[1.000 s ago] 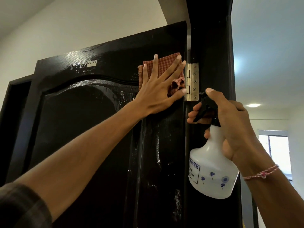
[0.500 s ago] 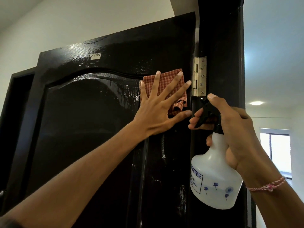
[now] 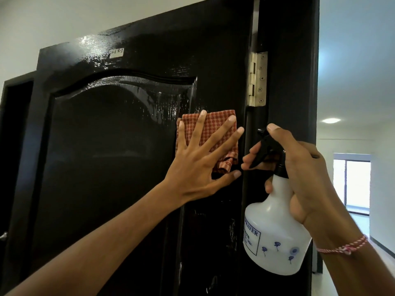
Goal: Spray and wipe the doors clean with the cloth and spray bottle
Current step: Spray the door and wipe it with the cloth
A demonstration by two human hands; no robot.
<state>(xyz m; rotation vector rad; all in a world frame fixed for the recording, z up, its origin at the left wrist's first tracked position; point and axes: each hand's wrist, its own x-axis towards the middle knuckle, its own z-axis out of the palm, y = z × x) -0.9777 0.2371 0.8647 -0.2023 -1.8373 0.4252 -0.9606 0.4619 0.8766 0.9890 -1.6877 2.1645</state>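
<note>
A glossy black door [image 3: 119,129] fills the left and middle of the view, wet streaks shining on its arched panel. My left hand [image 3: 198,165] presses a folded red checked cloth [image 3: 215,129] flat against the door's right stile, fingers spread straight. My right hand [image 3: 299,171] grips the neck of a white spray bottle [image 3: 275,238] with a black trigger head, held upright beside the door's hinge edge, nozzle pointing left.
A brass hinge [image 3: 257,79] joins the door to the black frame [image 3: 290,60] above the bottle. A small white label [image 3: 116,53] sticks near the door's top. To the right opens a bright hallway with a window [image 3: 351,184]. A handle [image 3: 3,235] shows at far left.
My left hand has slid the cloth down the door's right stile, from beside the hinge to below it. The right hand with the bottle has stayed beside the door edge.
</note>
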